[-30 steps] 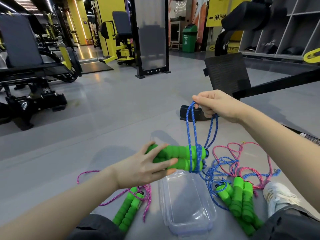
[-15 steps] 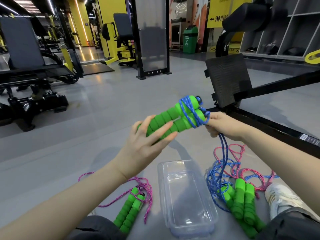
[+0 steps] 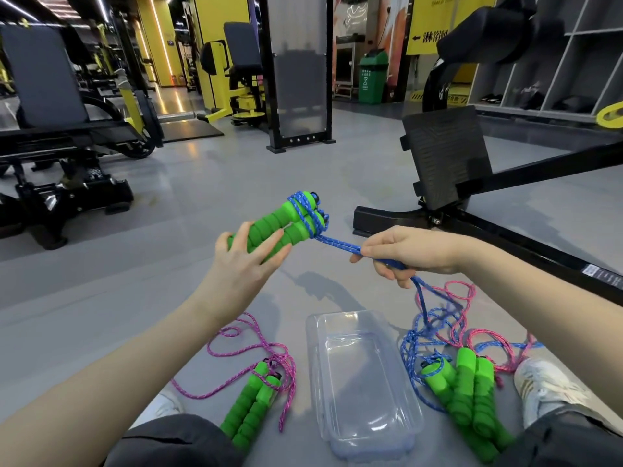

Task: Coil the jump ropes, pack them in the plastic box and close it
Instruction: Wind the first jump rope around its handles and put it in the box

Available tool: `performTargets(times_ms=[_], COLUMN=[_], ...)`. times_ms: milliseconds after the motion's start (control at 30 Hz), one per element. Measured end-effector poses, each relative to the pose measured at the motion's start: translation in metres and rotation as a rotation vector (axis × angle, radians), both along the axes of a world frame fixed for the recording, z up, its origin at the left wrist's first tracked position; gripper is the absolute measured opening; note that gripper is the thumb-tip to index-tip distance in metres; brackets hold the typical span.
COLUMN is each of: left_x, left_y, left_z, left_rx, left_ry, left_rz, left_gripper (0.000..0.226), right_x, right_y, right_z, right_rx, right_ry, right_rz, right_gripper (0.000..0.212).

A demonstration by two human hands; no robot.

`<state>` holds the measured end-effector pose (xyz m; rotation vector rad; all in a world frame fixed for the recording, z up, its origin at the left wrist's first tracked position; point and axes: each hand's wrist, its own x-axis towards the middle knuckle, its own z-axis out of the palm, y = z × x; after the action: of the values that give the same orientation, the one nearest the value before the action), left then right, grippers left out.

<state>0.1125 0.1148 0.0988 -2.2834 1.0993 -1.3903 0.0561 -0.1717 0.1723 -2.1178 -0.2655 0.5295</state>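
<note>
The clear plastic box (image 3: 357, 382) sits open on the grey floor (image 3: 219, 183). There is bare floor beyond it, and a black machine frame (image 3: 526, 251) crosses past its right side. Above the box, the left hand (image 3: 241, 267) holds 2 green handles (image 3: 279, 227), fingers wrapped over them. Blue rope (image 3: 337, 245) is wound round their far end. It runs taut to the right hand (image 3: 409, 254), whose fingers pinch it, then drops into a tangle of blue and pink ropes (image 3: 438, 332) right of the box. A pink jump rope (image 3: 253, 406) lies left of it.
</note>
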Motion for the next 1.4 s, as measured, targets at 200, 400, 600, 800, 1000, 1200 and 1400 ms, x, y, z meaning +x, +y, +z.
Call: performTargets(times_ms=[200,400,600,800,1000,1200,1400], left_x=[-0.005,0.000,0.001,-0.009,-0.043,-0.059,-0.069], left_y=[0.004,0.008,0.002,-0.012,-0.036,-0.047,-0.062], left_z=[-0.001,-0.005,0.002,-0.003,0.000,0.014,0.023], left_rx=[0.186,0.158,0.024,0.242,0.378,0.267,0.148], left_ry=[0.010,0.086,0.234,0.168,0.087,0.075,0.011], left_rz=[0.047,0.103,0.098,-0.059,-0.364,-0.485,-0.532], left_gripper=[0.052,0.061,0.078,0.062,0.039,0.035,0.027], right_x=[-0.008,-0.013,-0.018,-0.021,-0.010,-0.002,0.001], right_y=[0.012,0.003,0.004,0.005,-0.008,-0.040,-0.045], right_z=[0.028,0.051,0.061,0.070,0.062,0.048,0.028], right_rx=[-0.097,-0.186,-0.253,-0.193,-0.084,0.142,0.329], right_ry=[-0.040,-0.146,-0.207,-0.360,-0.469,-0.431,-0.280], right_rz=[0.174,0.129,0.143,0.126,0.014,-0.169,-0.242], right_gripper=[0.028,0.027,0.027,0.024,0.029,0.029,0.039])
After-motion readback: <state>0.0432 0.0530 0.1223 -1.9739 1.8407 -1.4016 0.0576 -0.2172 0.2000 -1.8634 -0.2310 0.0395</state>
